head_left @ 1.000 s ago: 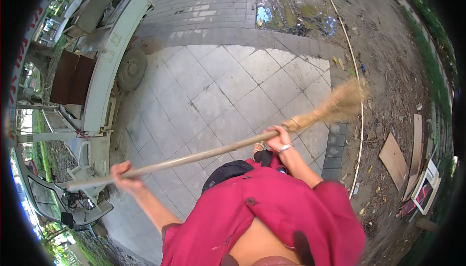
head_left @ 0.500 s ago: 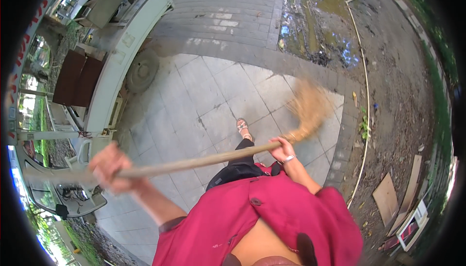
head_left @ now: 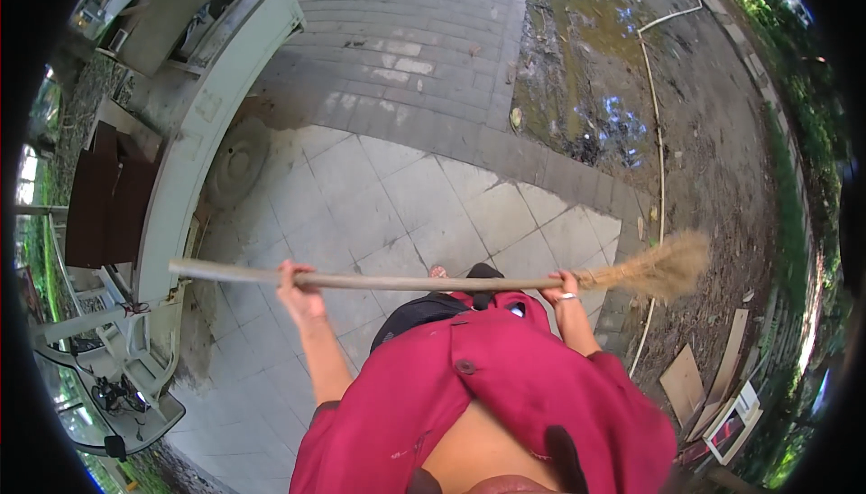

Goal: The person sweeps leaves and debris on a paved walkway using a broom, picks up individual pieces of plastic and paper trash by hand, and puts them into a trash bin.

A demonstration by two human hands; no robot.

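A straw broom (head_left: 424, 283) lies level across the front of my body, held in both hands. Its wooden handle points to the left, and its tan bristle head (head_left: 658, 265) sticks out to the right, raised over the paving edge. My left hand (head_left: 300, 293) is closed round the handle, a short way in from its free end. Close to the bristles, my right hand (head_left: 561, 287) grips the handle's other end, with a pale band on the wrist. Below the handle are my red top and dark trousers; part of a sandalled foot (head_left: 438, 271) shows just above it.
Square grey tiles (head_left: 397, 196) pave the ground, bordered by darker bricks. At left stands a white vehicle frame (head_left: 194, 142) beside a tyre (head_left: 239, 162). A pale hose (head_left: 659, 147) runs along the muddy ground at right, near a puddle (head_left: 586, 52) and loose boards (head_left: 683, 383).
The broom has swung from a slant to level. Its bristles moved right and down in view, off the tiles; my left hand moved right and up, my right hand slightly right.
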